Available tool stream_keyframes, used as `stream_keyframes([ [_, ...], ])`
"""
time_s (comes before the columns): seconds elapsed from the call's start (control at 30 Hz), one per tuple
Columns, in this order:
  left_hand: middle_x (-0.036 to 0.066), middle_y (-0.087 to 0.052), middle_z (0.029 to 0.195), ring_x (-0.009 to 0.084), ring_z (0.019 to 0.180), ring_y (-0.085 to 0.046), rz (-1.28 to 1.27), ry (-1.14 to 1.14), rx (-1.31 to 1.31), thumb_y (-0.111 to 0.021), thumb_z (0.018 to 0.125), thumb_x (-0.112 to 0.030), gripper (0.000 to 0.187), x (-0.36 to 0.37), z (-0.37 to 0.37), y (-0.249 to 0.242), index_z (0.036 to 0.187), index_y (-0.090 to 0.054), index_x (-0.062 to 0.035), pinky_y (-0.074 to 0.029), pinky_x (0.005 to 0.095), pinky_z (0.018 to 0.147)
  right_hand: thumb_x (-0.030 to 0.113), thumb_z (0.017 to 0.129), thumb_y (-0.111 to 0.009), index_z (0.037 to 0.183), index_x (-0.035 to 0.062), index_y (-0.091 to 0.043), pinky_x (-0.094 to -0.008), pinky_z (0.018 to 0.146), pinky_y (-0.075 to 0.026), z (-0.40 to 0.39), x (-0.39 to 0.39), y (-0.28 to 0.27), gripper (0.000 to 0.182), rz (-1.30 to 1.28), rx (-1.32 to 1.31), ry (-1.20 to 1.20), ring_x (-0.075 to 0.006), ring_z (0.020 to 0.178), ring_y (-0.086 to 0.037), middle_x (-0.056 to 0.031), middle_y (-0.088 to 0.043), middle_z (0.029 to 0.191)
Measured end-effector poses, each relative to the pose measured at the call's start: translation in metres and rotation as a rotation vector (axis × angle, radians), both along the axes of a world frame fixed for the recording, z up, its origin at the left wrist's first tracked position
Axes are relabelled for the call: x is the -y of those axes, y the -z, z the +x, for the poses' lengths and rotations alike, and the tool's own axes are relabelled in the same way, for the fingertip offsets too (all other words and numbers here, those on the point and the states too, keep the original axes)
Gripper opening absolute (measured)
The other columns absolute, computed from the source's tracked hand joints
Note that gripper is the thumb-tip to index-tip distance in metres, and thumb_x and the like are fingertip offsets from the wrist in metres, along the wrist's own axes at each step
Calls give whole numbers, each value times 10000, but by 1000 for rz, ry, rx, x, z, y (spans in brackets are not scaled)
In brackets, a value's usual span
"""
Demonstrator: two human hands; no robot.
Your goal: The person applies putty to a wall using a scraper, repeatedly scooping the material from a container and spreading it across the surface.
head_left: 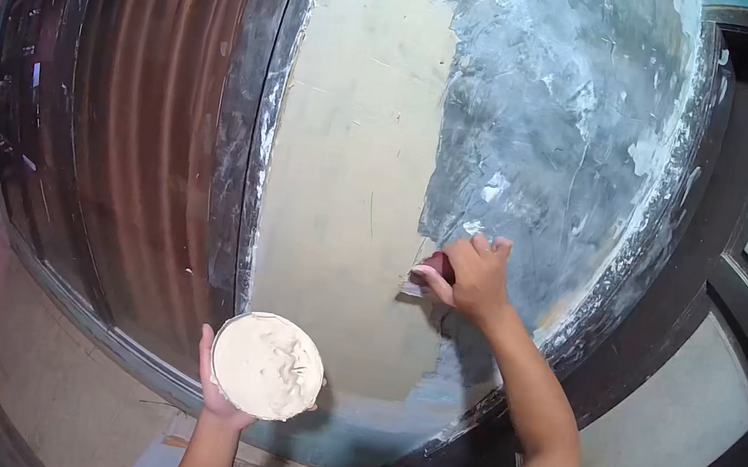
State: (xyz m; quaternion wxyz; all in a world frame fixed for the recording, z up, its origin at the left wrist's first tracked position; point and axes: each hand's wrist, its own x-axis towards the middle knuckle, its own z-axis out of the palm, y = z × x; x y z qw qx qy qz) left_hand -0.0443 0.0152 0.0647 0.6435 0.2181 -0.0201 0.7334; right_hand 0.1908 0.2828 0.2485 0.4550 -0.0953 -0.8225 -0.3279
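Observation:
My left hand grips a round tub from its left side and below. Cream-coloured filler paste fills the tub, its surface ridged on the right. Higher up and to the right, my right hand is closed around the dark red handle of a putty knife. The knife's blade is at the wall, partly hidden by shadow and fingers. Smooth cream filler covers the left part of the wall panel; grey-blue patchy surface shows on the right, with a ragged border between them near the knife.
Left of the panel stands a dark frame with a brown ribbed curtain or panel. A dark wooden door with pale panels is at the right. Below lie the floor and a pale sheet. A bright opening shows far left.

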Motion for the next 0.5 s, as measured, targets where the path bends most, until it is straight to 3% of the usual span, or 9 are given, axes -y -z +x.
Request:
stream_keyframes([
  [0.1, 364, -476, 1541, 683, 1290, -529, -52, -19, 2, -353, 874, -965, 1178, -4, 4, -1, 1630, -375, -62, -490, 840, 940, 467, 838, -877, 922, 84, -713, -441, 820, -400, -16, 50, -6, 425, -85, -71, -24, -230, 787, -605, -36, -687, 847],
  [0.17, 366, -469, 1548, 693, 1289, -521, -126, -51, 2, -351, 876, -964, 1177, -6, 12, -6, 1635, -370, -65, -482, 846, 943, 423, 909, -848, 960, 19, -707, -405, 796, -515, -33, 78, 1, 431, -1119, -125, -312, -212, 815, -674, -100, -731, 893],
  [0.23, 373, -454, 1559, 722, 1270, -509, -21, 138, 53, -353, 878, -960, 1174, -4, 24, -21, 1643, -360, -69, -466, 870, 917, 399, 949, -812, 1007, -29, -702, -356, 772, -573, -45, 89, 13, 446, -1277, 22, -324, -213, 845, -713, -161, -752, 920],
  [0.27, 338, -486, 1562, 651, 1286, -552, -39, 77, -29, -372, 928, -904, 1102, -3, 28, -21, 1628, -400, -53, -484, 813, 974, 407, 942, -809, 1044, -31, -717, -368, 800, -570, -50, 91, 20, 459, -1323, 53, -330, -219, 844, -713, -163, -758, 918],
  [0.3, 338, -486, 1562, 651, 1286, -552, -38, 79, -30, -372, 928, -904, 1102, -4, 31, -19, 1628, -400, -53, -484, 813, 974, 407, 942, -809, 1044, -31, -717, -368, 800, -570, -51, 84, 26, 459, -1322, 50, -328, -219, 844, -713, -163, -758, 918],
  [0.37, 284, -547, 1544, 538, 1312, -598, -154, 25, 301, -392, 995, -816, 985, -3, 34, -14, 1570, -494, -23, -504, 687, 1071, 418, 942, -800, 1044, -29, -723, -390, 807, -575, -55, 72, 37, 465, -1241, 251, -85, -249, 870, -730, -193, -762, 933],
  [0.4, 240, -594, 1522, 442, 1330, -620, 18, 38, 179, -410, 1041, -735, 885, 3, 35, -15, 1511, -568, -2, -495, 570, 1142, 444, 940, -794, 1017, -30, -707, -447, 789, -571, -52, 74, 38, 488, -1313, 99, -152, -334, 857, -735, -229, -741, 909],
  [0.43, 240, -594, 1522, 442, 1330, -620, 18, 39, 178, -410, 1041, -735, 885, 5, 34, -13, 1511, -568, -2, -495, 570, 1142, 444, 940, -794, 1017, -30, -707, -447, 789, -571, -47, 69, 35, 488, -1313, 98, -153, -334, 857, -735, -229, -741, 909],
  [0.5, 242, -602, 1512, 453, 1329, -616, -14, -34, 110, -423, 1042, -725, 871, 10, 30, -8, 1496, -585, 1, -486, 579, 1149, 468, 931, -802, 1026, -30, -685, -496, 760, -561, -35, 56, 25, 520, -961, 48, 117, -421, 829, -720, -241, -716, 864],
])
